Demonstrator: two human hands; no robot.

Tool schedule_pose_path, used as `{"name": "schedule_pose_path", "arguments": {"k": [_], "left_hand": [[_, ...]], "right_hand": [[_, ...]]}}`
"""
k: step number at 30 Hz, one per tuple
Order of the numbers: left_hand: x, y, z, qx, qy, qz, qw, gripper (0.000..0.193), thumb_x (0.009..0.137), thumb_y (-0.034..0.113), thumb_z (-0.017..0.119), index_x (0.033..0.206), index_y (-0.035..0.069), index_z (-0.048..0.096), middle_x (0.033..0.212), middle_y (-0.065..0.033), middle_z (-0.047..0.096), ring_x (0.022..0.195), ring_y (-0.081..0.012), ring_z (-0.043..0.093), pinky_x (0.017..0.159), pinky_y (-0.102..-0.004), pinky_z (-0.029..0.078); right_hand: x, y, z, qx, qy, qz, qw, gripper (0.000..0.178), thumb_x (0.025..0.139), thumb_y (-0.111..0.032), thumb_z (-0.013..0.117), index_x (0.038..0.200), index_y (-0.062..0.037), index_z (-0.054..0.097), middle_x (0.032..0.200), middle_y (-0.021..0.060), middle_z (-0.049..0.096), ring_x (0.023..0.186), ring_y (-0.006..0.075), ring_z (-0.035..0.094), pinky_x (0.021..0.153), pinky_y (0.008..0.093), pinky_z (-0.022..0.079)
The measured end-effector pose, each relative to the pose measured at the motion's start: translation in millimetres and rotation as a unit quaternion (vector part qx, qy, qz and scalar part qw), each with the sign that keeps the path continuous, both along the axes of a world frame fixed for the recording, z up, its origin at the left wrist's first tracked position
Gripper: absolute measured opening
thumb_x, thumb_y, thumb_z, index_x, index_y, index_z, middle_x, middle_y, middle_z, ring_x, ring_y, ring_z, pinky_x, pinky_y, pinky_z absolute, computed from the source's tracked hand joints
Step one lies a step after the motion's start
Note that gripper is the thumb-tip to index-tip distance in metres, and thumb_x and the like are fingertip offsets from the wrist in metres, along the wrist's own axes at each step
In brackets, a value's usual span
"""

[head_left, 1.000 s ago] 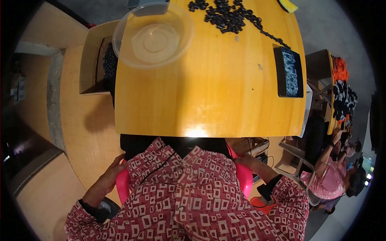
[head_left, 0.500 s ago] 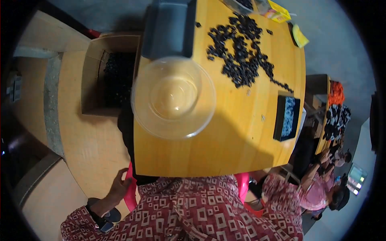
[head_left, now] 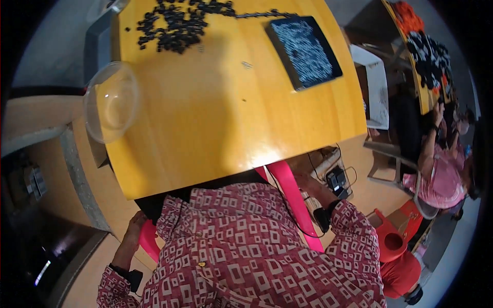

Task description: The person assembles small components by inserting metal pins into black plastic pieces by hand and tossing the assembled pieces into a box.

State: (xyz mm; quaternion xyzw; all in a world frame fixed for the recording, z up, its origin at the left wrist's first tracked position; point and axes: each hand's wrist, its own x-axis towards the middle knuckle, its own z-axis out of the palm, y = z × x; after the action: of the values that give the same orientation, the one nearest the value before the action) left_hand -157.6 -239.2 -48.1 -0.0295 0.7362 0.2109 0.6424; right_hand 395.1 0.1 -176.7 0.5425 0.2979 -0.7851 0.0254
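My left hand (head_left: pixel 134 226) is down beside the table, its fingers curled at the left edge of a pink plastic chair (head_left: pixel 149 242). Against the chair's other side rests my right hand (head_left: pixel 307 184); its fingers are hidden by the pink edge. Ahead stands a yellow wooden table (head_left: pixel 287 120). Small black pieces (head_left: pixel 174 28) lie heaped at its far left, with a thin line of them running right. A black tray (head_left: pixel 333 65) full of small silvery pieces sits at the far right. On the left edge is a clear plastic bowl (head_left: pixel 114 102).
A grey tray (head_left: pixel 100 49) stands behind the bowl. Right of the table are a white crate (head_left: pixel 379 92) and a black device with cables (head_left: pixel 336 179). Farther right, a person in pink (head_left: pixel 441 177) works at another table, near a red plastic chair (head_left: pixel 391 246).
The view has swung right, so the table and bowl sit farther left. My right hand has come into clearer view beside the chair; my left stays at its left edge.
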Motion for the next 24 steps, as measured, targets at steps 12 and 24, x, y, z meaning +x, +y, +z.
{"name": "schedule_pose_path", "arguments": {"k": [12,24], "left_hand": [[-76.5,-86.2,-56.9,0.061,0.233,-0.188,0.952,0.041,0.102,0.028,0.049,0.131,-0.002,0.055,0.106,-0.0051,0.063,0.096,-0.0176,0.059,0.09,-0.0282,0.046],[-50.6,-30.9,-14.0,0.136,0.304,-0.367,0.869,0.045,0.097,0.041,0.056,0.117,0.001,0.063,0.095,-0.0133,0.068,0.088,-0.024,0.065,0.079,-0.0372,0.05]], "right_hand": [[1.3,-8.5,-91.6,0.061,-0.104,0.009,0.993,0.025,0.094,-0.026,0.059,0.084,-0.0037,0.062,0.074,0.0047,0.062,0.061,0.0108,0.056,0.053,0.026,0.045],[15.4,12.5,-38.7,0.328,-0.022,0.06,0.942,0.043,0.09,-0.026,0.068,0.122,0.0014,0.06,0.1,0.0103,0.069,0.079,0.0168,0.063,0.068,0.0294,0.05]]}}
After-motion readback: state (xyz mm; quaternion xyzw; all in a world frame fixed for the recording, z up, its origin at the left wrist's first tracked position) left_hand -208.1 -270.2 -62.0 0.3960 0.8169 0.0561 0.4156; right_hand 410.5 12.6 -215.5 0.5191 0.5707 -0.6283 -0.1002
